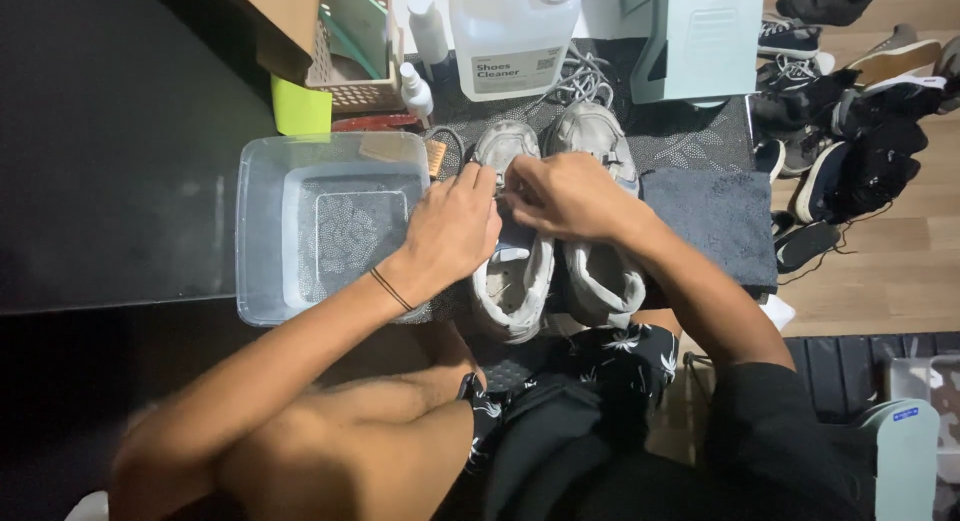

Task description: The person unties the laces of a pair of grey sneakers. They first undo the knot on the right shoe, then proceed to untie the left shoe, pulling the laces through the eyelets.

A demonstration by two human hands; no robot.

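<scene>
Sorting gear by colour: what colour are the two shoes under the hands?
Dirty grey-white shoes, clearest in the head view.

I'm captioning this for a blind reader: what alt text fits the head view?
Both hands, left hand and right hand, work at the laces of the left shoe of a worn grey pair of shoes on a dark mat. A clear tub of water sits to the left, a cleaner jug behind.

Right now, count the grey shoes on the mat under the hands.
2. The left shoe lies under both hands, left hand and right hand. The right shoe sits beside it, touching. The dark pile further right is separate.
</scene>
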